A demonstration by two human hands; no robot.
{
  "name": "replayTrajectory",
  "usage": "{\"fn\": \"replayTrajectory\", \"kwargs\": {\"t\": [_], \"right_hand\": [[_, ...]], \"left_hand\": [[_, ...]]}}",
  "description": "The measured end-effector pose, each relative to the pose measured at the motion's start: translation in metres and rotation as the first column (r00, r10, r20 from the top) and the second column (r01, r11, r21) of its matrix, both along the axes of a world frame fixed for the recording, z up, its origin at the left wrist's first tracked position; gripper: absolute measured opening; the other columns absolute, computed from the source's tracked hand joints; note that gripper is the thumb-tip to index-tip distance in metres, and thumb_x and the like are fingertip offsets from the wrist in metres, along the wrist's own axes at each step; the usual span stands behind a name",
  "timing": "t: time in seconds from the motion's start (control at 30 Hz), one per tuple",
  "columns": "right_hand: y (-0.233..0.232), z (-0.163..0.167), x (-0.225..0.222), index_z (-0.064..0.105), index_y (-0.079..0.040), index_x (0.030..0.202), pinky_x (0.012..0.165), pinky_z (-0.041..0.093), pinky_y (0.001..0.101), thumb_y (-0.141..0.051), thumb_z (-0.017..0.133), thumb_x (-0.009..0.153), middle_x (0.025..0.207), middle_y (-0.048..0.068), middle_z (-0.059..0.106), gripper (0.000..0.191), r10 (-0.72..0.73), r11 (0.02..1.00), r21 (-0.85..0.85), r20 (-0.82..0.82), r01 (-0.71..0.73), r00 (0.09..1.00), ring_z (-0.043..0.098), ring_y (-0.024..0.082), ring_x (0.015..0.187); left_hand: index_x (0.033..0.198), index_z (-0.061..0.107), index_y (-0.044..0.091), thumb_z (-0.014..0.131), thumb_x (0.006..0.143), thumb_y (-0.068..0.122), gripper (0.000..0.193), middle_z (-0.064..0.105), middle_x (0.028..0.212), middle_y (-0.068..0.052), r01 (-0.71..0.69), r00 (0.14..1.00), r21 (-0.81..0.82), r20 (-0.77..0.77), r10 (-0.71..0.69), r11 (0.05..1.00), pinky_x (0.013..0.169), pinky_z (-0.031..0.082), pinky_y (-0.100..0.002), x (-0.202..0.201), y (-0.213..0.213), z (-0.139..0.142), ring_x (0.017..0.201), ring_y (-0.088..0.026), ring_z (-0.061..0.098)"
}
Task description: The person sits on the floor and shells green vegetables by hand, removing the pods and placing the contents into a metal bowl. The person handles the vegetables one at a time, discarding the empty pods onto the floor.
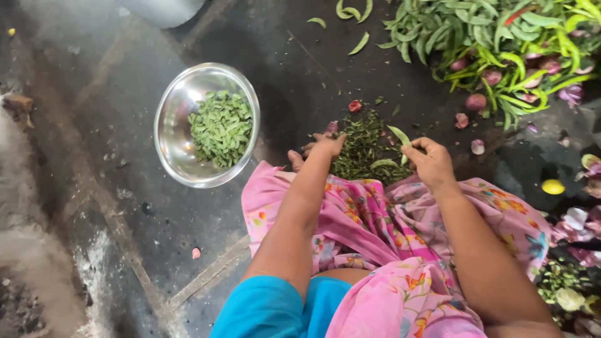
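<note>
- Two bare forearms reach forward over a lap draped in soft pink floral cloth point(375, 231), with a smooth turquoise garment point(275, 310) showing nearest the camera.
- Right hand point(431, 164) is pinched narrow around a flat, curved green bean pod point(399, 136), which sticks up and to the left from the fingertips.
- Left hand point(320, 149) rests with fingers loosely spread and curled down at the near edge of a low heap of trimmings point(366, 147); whether it holds anything I cannot tell.
- That heap is dark green, stringy and fine, lying on the floor between the two hands, with one paler pod resting on it.
- Dark, wet-looking stone floor point(125, 163) is rough and flecked with scraps.
- Left of the hands stands a round, shiny steel bowl point(176, 125), holding short chopped green pieces point(221, 128) piled to one side.
- Farthest off, upper right, lies a loose pile of whole green pods point(476, 31), long and glossy, mixed with small pinkish-purple onions point(476, 101).
- One small yellow round thing point(553, 186) sits on the floor at the right.
</note>
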State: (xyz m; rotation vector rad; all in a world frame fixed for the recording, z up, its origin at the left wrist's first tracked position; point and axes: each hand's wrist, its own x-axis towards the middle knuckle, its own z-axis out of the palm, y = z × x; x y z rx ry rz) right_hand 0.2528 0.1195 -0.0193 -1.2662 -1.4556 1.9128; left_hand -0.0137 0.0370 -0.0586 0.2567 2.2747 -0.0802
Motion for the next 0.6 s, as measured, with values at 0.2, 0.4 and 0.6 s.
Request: {"fn": "replayTrajectory", "kwargs": {"t": [0.2,0.4,0.6], "right_hand": [[0.008,0.009,-0.006,0.068,-0.006,0.092,0.046,0.036,0.0202,-0.017,0.075,0.094,0.069,-0.004,0.059,0.013,-0.072,0.995,-0.069,-0.062,0.067,0.995,0.050,0.003,0.054],[0.020,0.016,0.002,0.066,-0.007,0.090,0.043,0.036,0.0222,-0.016,0.074,0.095,0.067,-0.002,0.059,0.014,-0.242,0.957,-0.198,-0.151,0.210,0.959,0.049,0.006,0.049],[0.013,0.031,0.008,0.064,-0.008,0.095,0.041,0.034,0.0232,-0.014,0.072,0.096,0.069,-0.001,0.058,0.010,-0.284,0.952,-0.168,-0.173,0.256,0.943,0.048,0.008,0.048]], "left_hand": [[0.165,-0.001,0.010,0.057,0.082,0.084,0.126,-0.010,0.165,-0.042,-0.040,0.999,0.096,0.014,0.039,0.995,0.119,0.023,-0.063,0.068,0.005,-0.013,0.146,-0.064,0.018],[0.160,0.035,0.001,0.074,0.085,0.056,0.100,0.034,0.157,-0.039,0.180,0.972,0.817,-0.061,-0.228,0.549,0.119,0.029,-0.043,0.086,-0.018,0.009,0.151,-0.044,0.031],[0.139,0.062,0.012,0.065,0.092,0.053,0.062,0.063,0.137,-0.022,0.768,0.631,0.386,-0.319,-0.707,0.511,0.123,0.028,-0.058,0.058,-0.122,0.115,0.135,-0.036,0.055]]}}
